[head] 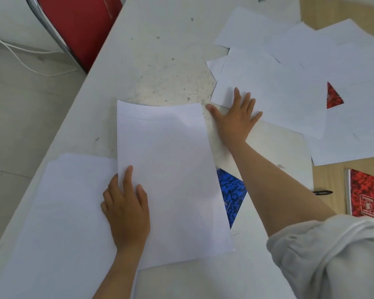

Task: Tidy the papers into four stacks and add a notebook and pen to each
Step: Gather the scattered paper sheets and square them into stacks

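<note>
the left hand (125,209) lay on the near papers, its fingers (127,178) loosely bent over the left edge of a white sheet (171,169) that sat askew on top of a lower stack of paper (58,212); whether it pinched that edge or only pressed on it could not be told. the right hand (233,119) reached farther out, fingers spread straight and flat, its fingertips pressing on the near corner of a loose sheet (274,98) in the scattered papers (333,57) at the right. the thumb pointed toward the far corner of the white sheet. a blue notebook (230,193) showed partly from under the white sheet's right edge. a red notebook (365,195) lay uncovered near the right edge of the tabletop (156,57), with a black pen (323,192) just beside it. another red notebook (333,97) peeked out as a small triangle between the scattered papers. a red chair (80,24) stood beyond the tabletop's left edge.
</note>
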